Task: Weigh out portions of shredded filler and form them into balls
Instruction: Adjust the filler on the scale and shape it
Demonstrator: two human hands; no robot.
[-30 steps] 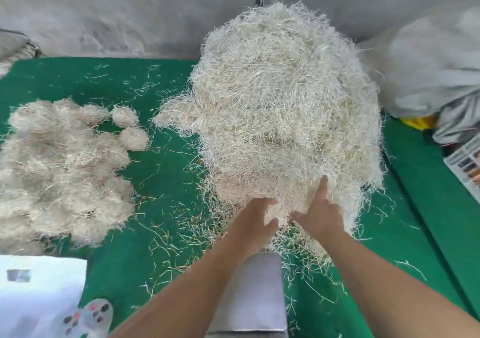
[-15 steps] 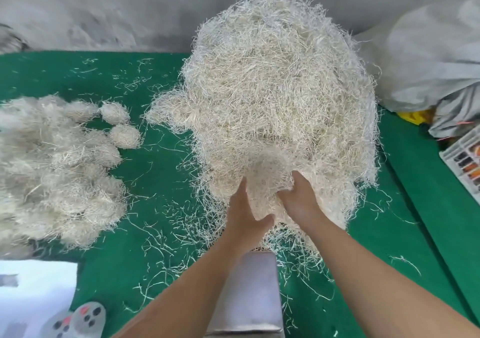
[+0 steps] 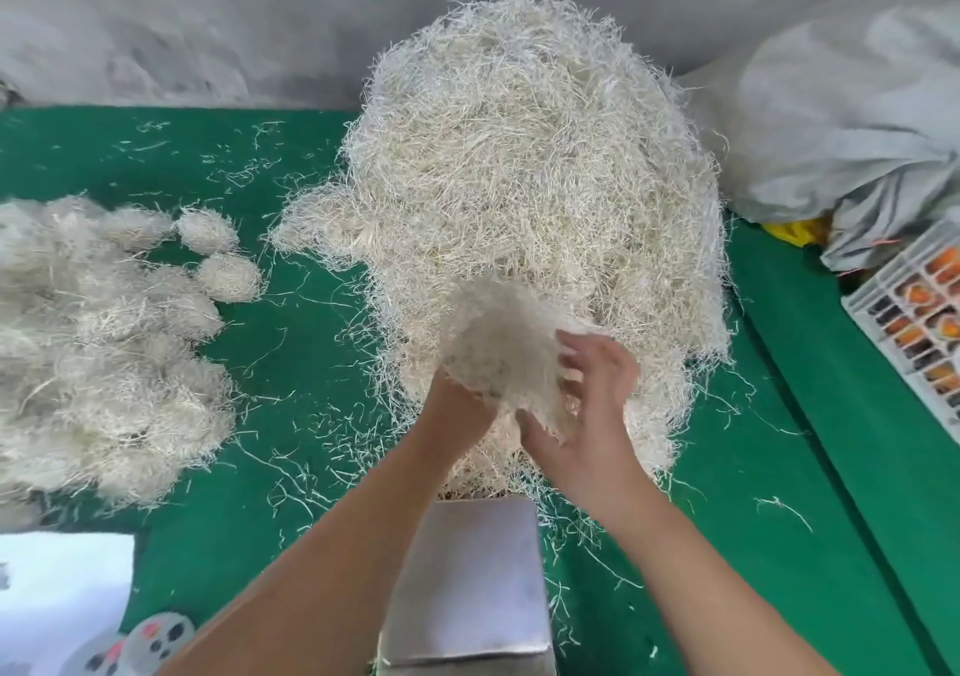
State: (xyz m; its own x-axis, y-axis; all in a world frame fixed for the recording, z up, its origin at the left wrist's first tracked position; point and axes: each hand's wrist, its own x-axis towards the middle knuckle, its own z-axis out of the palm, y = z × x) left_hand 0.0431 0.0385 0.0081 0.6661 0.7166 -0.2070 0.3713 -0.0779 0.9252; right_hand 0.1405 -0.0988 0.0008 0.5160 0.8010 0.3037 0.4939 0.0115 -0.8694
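Note:
A tall heap of pale shredded filler stands on the green mat in the middle. In front of it I hold a loose clump of filler between both hands. My left hand grips the clump from below left, mostly hidden by it. My right hand cups its right side with curled fingers. A steel scale platform sits just below the hands. Several formed balls lie in a heap at the left, and two lie apart from it.
Grey sacks lie at the back right beside a white crate of dark and orange items. A white sheet and a grey patterned object sit at the bottom left. Loose strands litter the mat. A grey wall runs behind.
Both hands have pulled a clump out of the heap's front and raised it slightly. The right hand turned to cup the clump from the side.

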